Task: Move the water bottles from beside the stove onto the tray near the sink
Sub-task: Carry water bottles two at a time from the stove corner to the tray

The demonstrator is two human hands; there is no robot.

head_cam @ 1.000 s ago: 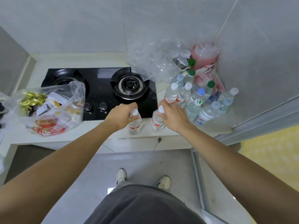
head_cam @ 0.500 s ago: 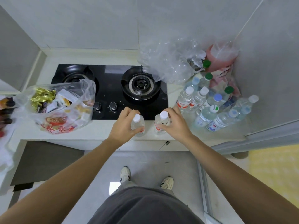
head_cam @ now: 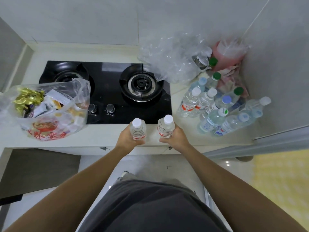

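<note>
My left hand (head_cam: 127,139) grips a small clear water bottle (head_cam: 138,129) with a white cap and red label, held upright above the counter's front edge. My right hand (head_cam: 173,138) grips a second such bottle (head_cam: 165,127) beside it. Several more water bottles (head_cam: 215,108) with white, blue and green caps stand clustered on the counter right of the black two-burner stove (head_cam: 107,91). Neither the tray nor the sink is in view.
A clear plastic bag of snacks (head_cam: 48,111) sits on the counter left of the stove. Crumpled clear plastic (head_cam: 172,59) and a pink bag (head_cam: 229,54) fill the back right corner. A wall stands close on the right. Floor and my feet are below.
Both hands have lifted their bottles off the counter and drawn them back toward me, away from the cluster. The view has shifted slightly left and back.
</note>
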